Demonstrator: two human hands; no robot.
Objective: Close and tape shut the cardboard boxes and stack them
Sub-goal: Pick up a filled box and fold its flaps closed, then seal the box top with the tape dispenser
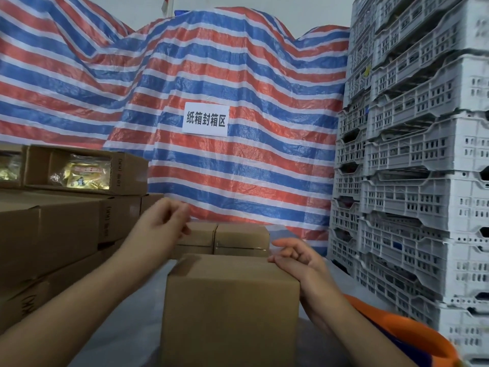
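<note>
A closed brown cardboard box (230,308) stands on the grey table right in front of me. My right hand (299,260) rests against its upper right edge, fingers relaxed and thumb pointing left. A strip of clear tape (277,233) shows just above that thumb. My left hand (164,223) hovers above the box's far left corner, blurred, with its fingers curled; I see nothing in it. Two small closed boxes (198,235) (242,239) sit side by side behind the front box.
Large closed cartons (53,234) are stacked at the left, topped by an open carton with yellow packets (79,172). Grey plastic crates (423,181) tower at the right. An orange object (397,329) lies at the lower right. A striped tarp with a white sign (205,119) hangs behind.
</note>
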